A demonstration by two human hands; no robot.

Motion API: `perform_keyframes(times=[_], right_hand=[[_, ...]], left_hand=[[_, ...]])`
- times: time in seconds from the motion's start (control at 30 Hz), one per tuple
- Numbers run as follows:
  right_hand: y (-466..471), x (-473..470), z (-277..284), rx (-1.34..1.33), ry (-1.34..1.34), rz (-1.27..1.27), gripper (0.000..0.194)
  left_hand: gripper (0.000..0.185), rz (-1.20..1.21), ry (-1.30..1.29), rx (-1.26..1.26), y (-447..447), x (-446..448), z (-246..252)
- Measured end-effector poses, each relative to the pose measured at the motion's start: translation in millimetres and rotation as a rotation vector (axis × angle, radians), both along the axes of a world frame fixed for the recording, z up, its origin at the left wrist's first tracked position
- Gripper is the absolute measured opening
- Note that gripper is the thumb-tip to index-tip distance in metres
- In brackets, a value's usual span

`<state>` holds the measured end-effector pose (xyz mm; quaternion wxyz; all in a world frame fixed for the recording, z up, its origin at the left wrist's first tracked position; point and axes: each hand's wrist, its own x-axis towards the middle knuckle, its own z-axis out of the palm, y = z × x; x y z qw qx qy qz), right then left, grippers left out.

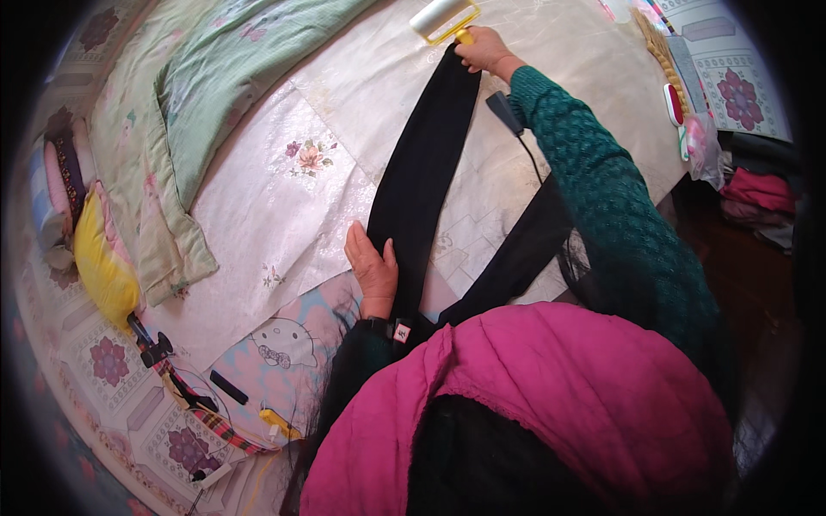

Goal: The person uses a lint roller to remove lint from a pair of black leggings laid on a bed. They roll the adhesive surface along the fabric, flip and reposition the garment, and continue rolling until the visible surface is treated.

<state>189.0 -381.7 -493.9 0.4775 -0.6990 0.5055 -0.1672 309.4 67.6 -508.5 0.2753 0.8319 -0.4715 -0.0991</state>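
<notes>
Black trousers point(419, 168) lie spread over a floral plastic sheet point(310, 213), one leg stretching up to the top centre and the other lying to its right. At the far end of the longer leg, my right hand point(484, 50) grips the yellow handle of a lint roller point(444, 18); its pale roll is turned away to the left, above the cloth. My left hand point(373, 264) rests at the left edge of the same leg, fingers somewhat spread, with nothing held in it. The upper part of the trousers is partly hidden by the pink vest I wear.
A pale green quilt point(239, 84) lies at upper left, near a yellow cushion point(106, 258). A black device on a cable point(505, 113) is beside my right sleeve. A black bar point(228, 387) and a yellow object point(280, 424) lie lower left. A straw brush point(661, 55) and folded clothes point(761, 190) are at right.
</notes>
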Motion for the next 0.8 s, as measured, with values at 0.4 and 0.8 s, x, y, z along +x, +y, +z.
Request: perform_keyframes(times=[0.4, 0.8], right_hand=[[-1, -1, 84, 0.101, -0.521, -0.013, 0.019], [34, -80, -8, 0.368, -0.479, -0.392, 0.017]], left_hand=[[0.014, 0.215, 0.178, -0.015, 48, 0, 59], [0.012, -0.758, 0.147, 0.136, 6, -105, 15]])
